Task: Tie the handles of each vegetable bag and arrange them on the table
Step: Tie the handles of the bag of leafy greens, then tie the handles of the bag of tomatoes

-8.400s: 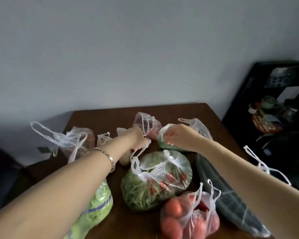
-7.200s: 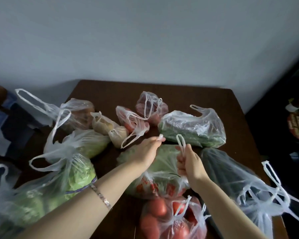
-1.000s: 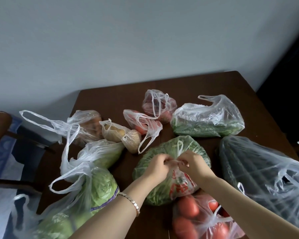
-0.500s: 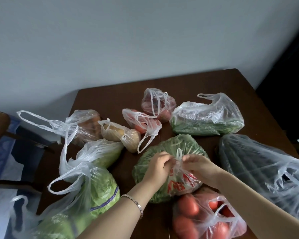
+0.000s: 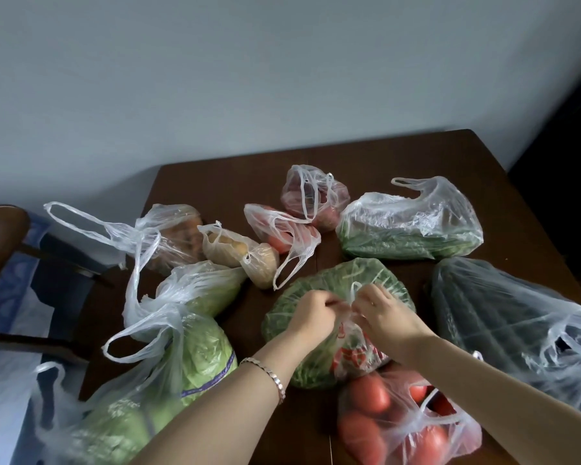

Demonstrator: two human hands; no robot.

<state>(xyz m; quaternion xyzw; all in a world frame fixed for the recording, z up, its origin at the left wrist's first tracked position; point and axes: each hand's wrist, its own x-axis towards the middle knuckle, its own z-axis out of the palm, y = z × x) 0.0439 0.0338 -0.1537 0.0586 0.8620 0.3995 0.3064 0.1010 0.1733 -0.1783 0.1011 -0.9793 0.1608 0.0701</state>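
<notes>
Plastic handles (image 5: pixel 353 292), thin and crinkled, pinched by hands (image 5: pixel 312 313).

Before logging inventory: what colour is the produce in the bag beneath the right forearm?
Red; the tomato bag, head view.

The table (image 5: pixel 399 162) is made of dark, smooth wood with a faint sheen. The bag of leafy greens (image 5: pixel 302 297) and the bag of tomatoes (image 5: pixel 396 431) are formed of thin, clear, crinkled, glossy plastic. The bracelet (image 5: pixel 272 377) is made of shiny metal links, and the wall (image 5: pixel 282 78) is painted matt.
</notes>
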